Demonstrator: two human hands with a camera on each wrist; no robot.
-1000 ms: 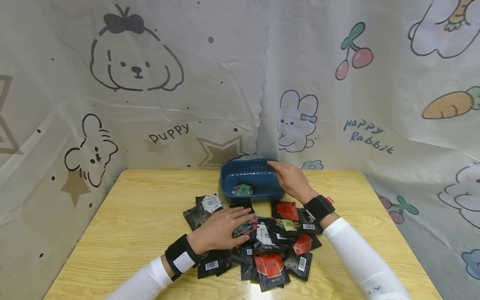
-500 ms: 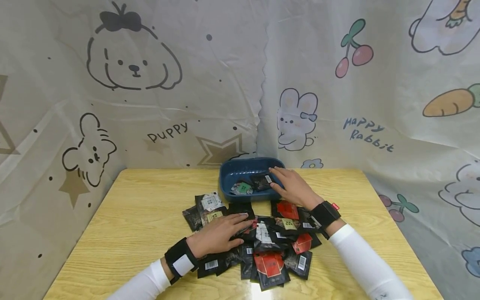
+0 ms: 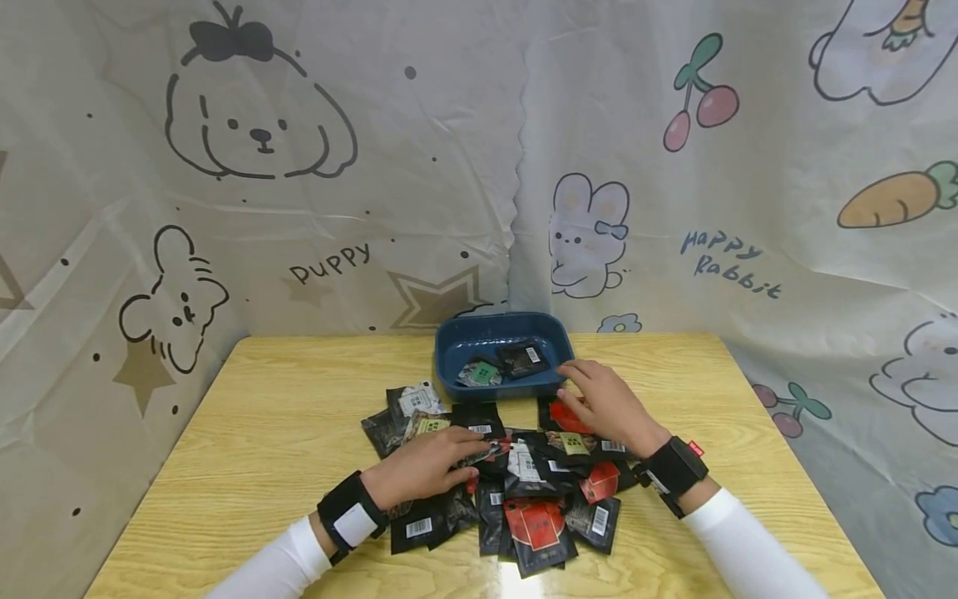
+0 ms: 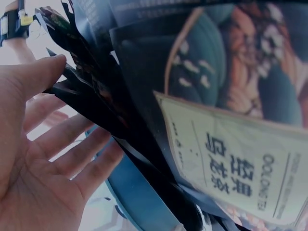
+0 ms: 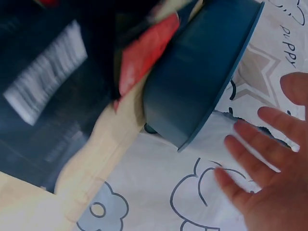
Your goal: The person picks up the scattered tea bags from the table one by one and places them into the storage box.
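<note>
Black tea sachets (image 3: 540,532) with red, white and cream labels lie in a loose heap on the table. My left hand (image 3: 427,470) is at the heap's left side, pinching the edge of a sachet (image 3: 482,454) between thumb and fingers. In the left wrist view, a sachet labelled oolong tea (image 4: 231,163) fills the right side, beyond the hand (image 4: 53,154). My right hand (image 3: 609,408) hangs above the heap's back right, by the basin's near corner, holding nothing. The blue basin (image 3: 449,337) contains a green-labelled sachet (image 3: 479,373) and a black, barcoded one (image 3: 524,358).
The wooden table (image 3: 299,399) runs back to a cartoon-printed cloth (image 3: 419,191). The basin stands close to the table's far edge, right behind the sachets. Bare wood shows left and right of the heap.
The right hand has let go of a black sachet, which now lies in the basin, and has drawn back toward the heap. The left hand has shifted slightly left, raising a sachet's edge.
</note>
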